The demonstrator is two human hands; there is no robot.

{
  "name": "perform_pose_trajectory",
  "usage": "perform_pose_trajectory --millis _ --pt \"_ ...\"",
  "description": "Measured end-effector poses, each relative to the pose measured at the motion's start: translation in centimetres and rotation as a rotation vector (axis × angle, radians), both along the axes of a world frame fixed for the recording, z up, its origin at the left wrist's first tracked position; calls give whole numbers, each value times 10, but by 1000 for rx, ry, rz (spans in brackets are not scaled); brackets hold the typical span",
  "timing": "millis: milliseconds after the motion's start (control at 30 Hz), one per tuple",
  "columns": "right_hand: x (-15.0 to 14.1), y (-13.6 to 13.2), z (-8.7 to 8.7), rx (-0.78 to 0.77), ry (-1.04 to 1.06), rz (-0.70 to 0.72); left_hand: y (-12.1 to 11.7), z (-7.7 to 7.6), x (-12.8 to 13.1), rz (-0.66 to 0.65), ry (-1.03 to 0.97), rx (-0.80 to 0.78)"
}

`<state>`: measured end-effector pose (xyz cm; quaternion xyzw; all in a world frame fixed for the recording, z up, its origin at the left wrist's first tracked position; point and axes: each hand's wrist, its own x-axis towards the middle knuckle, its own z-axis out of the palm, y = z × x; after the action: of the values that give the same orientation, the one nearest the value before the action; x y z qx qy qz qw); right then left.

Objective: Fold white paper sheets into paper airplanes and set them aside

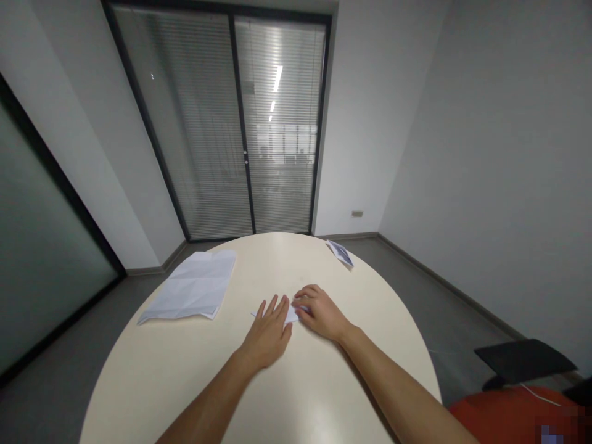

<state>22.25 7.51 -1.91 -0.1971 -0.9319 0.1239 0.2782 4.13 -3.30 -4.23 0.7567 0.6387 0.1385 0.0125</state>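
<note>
Plainly, Both Our Hands Are on One Small White Paper

At the left of our round table [139, 382] lie larger creased white sheets [192, 287], well apart from our hands. Next comes our left hand [266, 339], palm down, fingers straight and slightly spread over the small white paper [291, 315]. That paper lies flat on the table, showing between our hands, its thin tip poking out left of our fingers. Its long axis seems to run left to right, tip pointing left; we cannot tell how the covered right end is shaped. Our right hand [320, 313] curls at that end, beside the left; whether its fingers pinch, we cannot tell.

We judge the step in hand as holding and flattening; the next move would call for a steady left palm and careful right fingertips.

Farther right, a folded printed paper [341, 253] rests near the table's far edge.
</note>
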Motion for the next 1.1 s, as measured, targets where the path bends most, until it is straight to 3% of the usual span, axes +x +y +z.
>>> perform_pose_trajectory --millis 433,867,1100 --pt "9 3 4 -52 -37 195 2 -2 -8 37 -38 -19" --pt "6 2 0 -113 -27 166 2 -3 -8 51 -77 77" --pt "8 4 -2 -126 -23 136 2 -3 -9 24 -122 19"
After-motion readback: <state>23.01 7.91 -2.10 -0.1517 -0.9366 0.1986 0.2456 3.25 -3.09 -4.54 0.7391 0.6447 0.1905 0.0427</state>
